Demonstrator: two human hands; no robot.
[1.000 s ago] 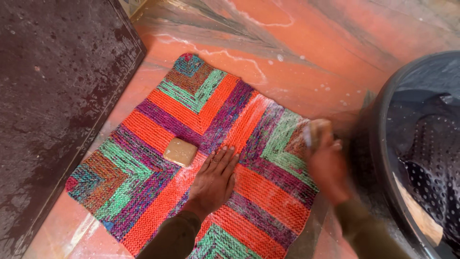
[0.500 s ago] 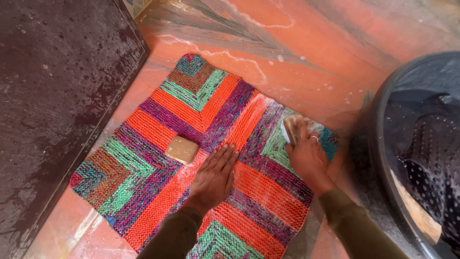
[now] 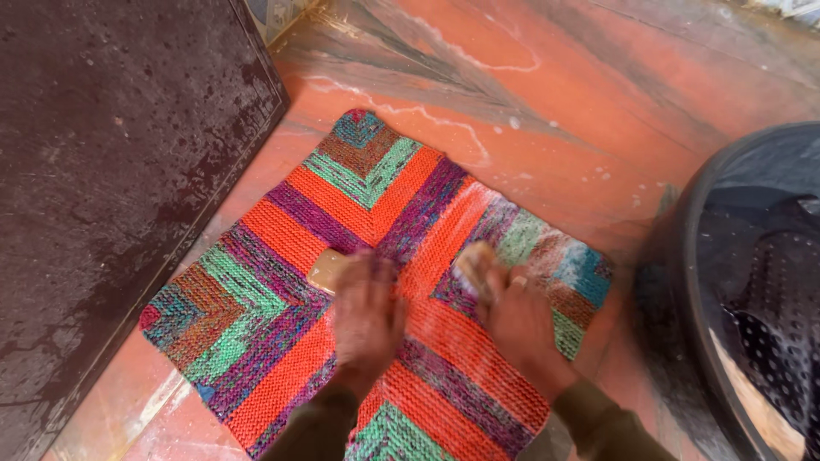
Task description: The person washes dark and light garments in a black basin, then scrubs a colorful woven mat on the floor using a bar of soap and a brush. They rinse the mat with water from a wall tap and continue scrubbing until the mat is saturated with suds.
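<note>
mat (image 3: pixel 376 282) lies flat on wet orange floor (image 3: pixel 598 111) | left hand (image 3: pixel 367 320) flat, fingers spread, presses mat beside soap bar (image 3: pixel 325 269) | right hand (image 3: pixel 512 320) curled round brush (image 3: pixel 474 260) | tip: hold mat firm, scrub in short rows | black tub (image 3: pixel 752 282) sits right

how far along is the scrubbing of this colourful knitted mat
Midway, it seems. Done: the striped knitted mat lies flat on the wet orange stone floor, suds at its middle. In hand: right hand scrubs with a pale brush; left hand presses beside the tan soap bar. Left: corners show no suds; rinsing.
</note>
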